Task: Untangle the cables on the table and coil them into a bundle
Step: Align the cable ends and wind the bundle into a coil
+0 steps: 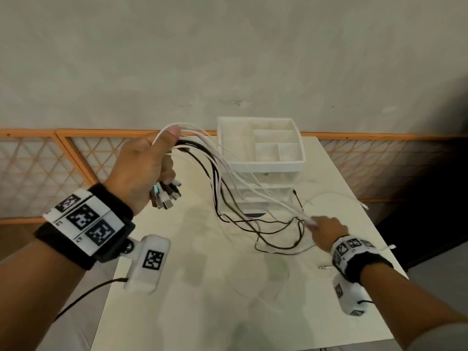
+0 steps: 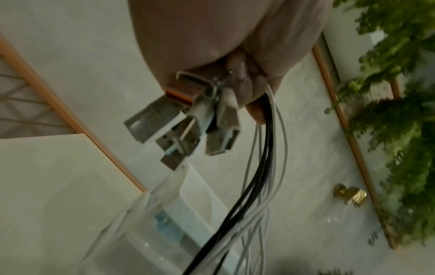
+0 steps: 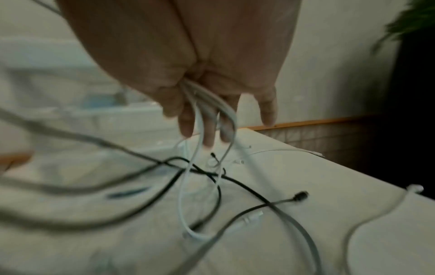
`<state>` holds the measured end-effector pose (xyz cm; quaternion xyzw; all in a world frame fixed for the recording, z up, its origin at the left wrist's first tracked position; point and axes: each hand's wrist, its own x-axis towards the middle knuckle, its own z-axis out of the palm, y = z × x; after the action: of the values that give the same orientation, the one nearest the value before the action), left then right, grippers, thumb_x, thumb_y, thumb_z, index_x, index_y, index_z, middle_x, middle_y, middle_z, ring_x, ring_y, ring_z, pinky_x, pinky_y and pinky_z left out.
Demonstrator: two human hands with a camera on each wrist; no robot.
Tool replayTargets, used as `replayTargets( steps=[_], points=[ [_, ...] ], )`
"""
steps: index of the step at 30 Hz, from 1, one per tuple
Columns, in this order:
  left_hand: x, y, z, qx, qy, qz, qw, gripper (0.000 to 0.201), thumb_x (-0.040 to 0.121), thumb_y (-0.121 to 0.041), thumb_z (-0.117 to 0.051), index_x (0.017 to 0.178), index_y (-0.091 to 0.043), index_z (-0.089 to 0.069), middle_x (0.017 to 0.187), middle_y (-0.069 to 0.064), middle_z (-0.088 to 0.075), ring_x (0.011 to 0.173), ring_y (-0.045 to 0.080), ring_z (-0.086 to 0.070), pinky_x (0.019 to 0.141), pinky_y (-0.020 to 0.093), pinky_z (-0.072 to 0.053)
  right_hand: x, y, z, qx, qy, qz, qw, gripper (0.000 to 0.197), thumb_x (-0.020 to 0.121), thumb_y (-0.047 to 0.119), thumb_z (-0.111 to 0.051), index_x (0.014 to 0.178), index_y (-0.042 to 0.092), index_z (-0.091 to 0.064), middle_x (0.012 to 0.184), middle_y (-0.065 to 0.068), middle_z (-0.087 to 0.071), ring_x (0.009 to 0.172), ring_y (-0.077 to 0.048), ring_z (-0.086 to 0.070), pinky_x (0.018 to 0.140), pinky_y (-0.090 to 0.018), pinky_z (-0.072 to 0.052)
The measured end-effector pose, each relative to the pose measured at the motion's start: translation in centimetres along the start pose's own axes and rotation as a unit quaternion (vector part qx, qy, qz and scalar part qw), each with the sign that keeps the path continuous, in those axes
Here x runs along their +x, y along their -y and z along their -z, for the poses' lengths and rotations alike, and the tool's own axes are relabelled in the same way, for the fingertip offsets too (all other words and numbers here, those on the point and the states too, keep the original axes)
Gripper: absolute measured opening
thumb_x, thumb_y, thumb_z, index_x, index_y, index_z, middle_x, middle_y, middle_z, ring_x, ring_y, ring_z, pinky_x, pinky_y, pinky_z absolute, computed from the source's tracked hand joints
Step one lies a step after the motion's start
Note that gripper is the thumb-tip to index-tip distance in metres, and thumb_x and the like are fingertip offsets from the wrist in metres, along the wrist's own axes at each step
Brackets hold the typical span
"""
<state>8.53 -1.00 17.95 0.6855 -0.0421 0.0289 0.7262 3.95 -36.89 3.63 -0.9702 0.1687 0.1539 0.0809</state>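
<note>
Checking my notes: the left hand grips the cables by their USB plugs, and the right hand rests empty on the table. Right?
Not quite. The right hand is not empty: the right wrist view shows white cables running through its fingers. The left hand does grip the USB plugs.

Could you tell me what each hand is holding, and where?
Left hand grips the cables just behind their USB plugs; right hand pinches white strands farther along.
</note>
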Motion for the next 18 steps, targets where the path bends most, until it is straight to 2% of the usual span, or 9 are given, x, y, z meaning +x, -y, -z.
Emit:
replayTargets(
  steps=[3,5,7,9,11,13,14,16,18],
  points=[
    [-0.5,1.7,-0.9,0.042,-0.006,0.018,0.999,0.035,0.097,-0.039,-0.058,0.073,-0.014,-0.054,0.046,-0.008,-0.029,0.036,0.010,-0.026,0.043,0.022,-0.033,0.7,-1.4,2.6,0.164,-0.182,-0.034,0.969,0.033,0.098,0.014,-0.046,0.126,0.019,-0.062,0.119,-0.021,-0.066,0.109,-0.042,-0.061,0.094,-0.043,-0.049],
    [-0.8,3.0,-1.5,0.053,-0.021,0.029,0.998,0.033,0.098,-0.039,-0.056,0.081,-0.011,-0.053,0.041,-0.013,-0.029,0.035,0.008,-0.027,0.044,0.022,-0.033,0.2,-1.2,3.6,0.230,-0.252,-0.046,0.939,0.031,0.100,0.016,-0.046,0.126,0.016,-0.062,0.109,-0.030,-0.066,0.102,-0.048,-0.060,0.088,-0.046,-0.048],
    [-0.8,3.9,-1.6,0.057,-0.053,0.034,0.996,0.030,0.099,-0.039,-0.055,0.087,-0.012,-0.055,0.041,-0.013,-0.029,0.036,0.008,-0.028,0.042,0.020,-0.034,-0.5,-0.9,3.8,0.247,-0.254,-0.061,0.933,0.033,0.103,0.030,-0.042,0.129,0.018,-0.059,0.110,-0.032,-0.064,0.103,-0.050,-0.058,0.090,-0.048,-0.046],
    [-0.4,4.3,-1.4,0.066,-0.091,0.030,0.993,0.033,0.098,-0.040,-0.056,0.086,-0.009,-0.058,0.041,-0.010,-0.031,0.035,0.009,-0.030,0.041,0.020,-0.035,-0.8,-0.7,4.2,0.273,-0.214,-0.097,0.933,0.044,0.103,0.047,-0.034,0.133,0.021,-0.055,0.120,-0.029,-0.061,0.111,-0.048,-0.056,0.097,-0.048,-0.044],
    [-0.2,4.6,-1.4,0.084,-0.108,0.023,0.990,0.039,0.098,-0.041,-0.055,0.079,-0.007,-0.058,0.044,-0.003,-0.035,0.035,0.010,-0.033,0.043,0.021,-0.036,-0.6,-0.3,5.4,0.345,-0.196,-0.116,0.911,0.053,0.102,0.055,-0.030,0.125,0.017,-0.058,0.118,-0.024,-0.064,0.105,-0.043,-0.063,0.094,-0.048,-0.051],
    [-0.2,5.4,-1.8,0.123,-0.087,0.034,0.988,0.045,0.098,-0.042,-0.055,0.064,-0.012,-0.049,0.050,0.005,-0.036,0.038,0.015,-0.035,0.049,0.025,-0.035,-0.6,0.7,7.2,0.465,-0.198,-0.087,0.859,0.041,0.102,0.044,-0.037,0.109,0.014,-0.065,0.106,-0.018,-0.071,0.088,-0.032,-0.070,0.083,-0.045,-0.059],
    [-0.2,5.9,-2.0,0.152,-0.069,0.048,0.985,0.049,0.097,-0.043,-0.055,0.061,-0.014,-0.044,0.053,0.007,-0.036,0.043,0.019,-0.036,0.054,0.029,-0.034,-0.8,1.3,8.1,0.512,-0.208,-0.052,0.832,0.032,0.101,0.036,-0.042,0.101,0.018,-0.068,0.103,-0.015,-0.073,0.086,-0.027,-0.070,0.082,-0.043,-0.059],
    [-0.3,7.4,-2.6,0.222,-0.043,0.073,0.971,0.052,0.096,-0.046,-0.056,0.057,-0.015,-0.037,0.054,0.007,-0.037,0.053,0.022,-0.039,0.060,0.033,-0.033,-0.9,2.6,9.9,0.503,-0.259,0.026,0.824,0.025,0.098,0.027,-0.044,0.090,0.025,-0.068,0.096,-0.006,-0.073,0.084,-0.018,-0.067,0.079,-0.038,-0.057],
    [-0.5,8.6,-2.9,0.278,-0.036,0.083,0.956,0.055,0.096,-0.046,-0.055,0.054,-0.015,-0.036,0.052,0.005,-0.039,0.059,0.026,-0.044,0.063,0.035,-0.034,-1.2,3.5,12.0,0.446,-0.334,0.090,0.826,0.026,0.100,0.028,-0.044,0.094,0.021,-0.069,0.091,-0.003,-0.069,0.080,-0.014,-0.060,0.070,-0.025,-0.049]
  ],
)
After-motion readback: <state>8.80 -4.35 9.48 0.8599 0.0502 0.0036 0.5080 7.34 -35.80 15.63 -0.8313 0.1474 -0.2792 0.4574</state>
